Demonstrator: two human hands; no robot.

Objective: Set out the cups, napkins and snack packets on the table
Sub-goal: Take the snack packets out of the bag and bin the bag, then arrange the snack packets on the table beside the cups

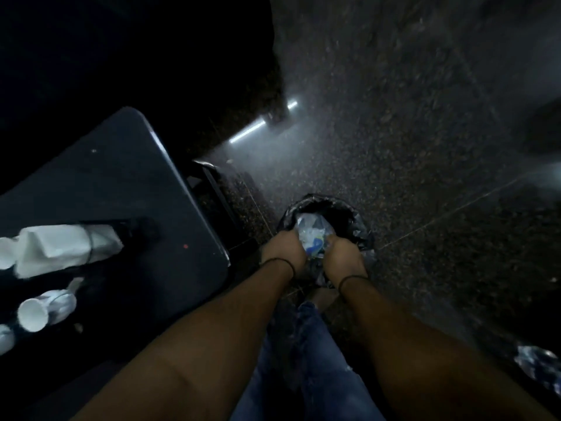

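Both my arms reach down to a black plastic bag (349,217) on the floor. My left hand (283,249) and my right hand (344,253) grip a clear plastic bundle with blue and yellow print (314,235) at the bag's mouth. On the dark table (121,165) at the left lie a stack of white napkins in a dark holder (60,249) and several white cups (33,314) lying on their sides.
A dark speckled stone floor (394,132) spreads to the right, with a bright strip of light (258,126) on it. A table leg (218,192) stands between the table and the bag. A crumpled packet (538,366) lies at the lower right.
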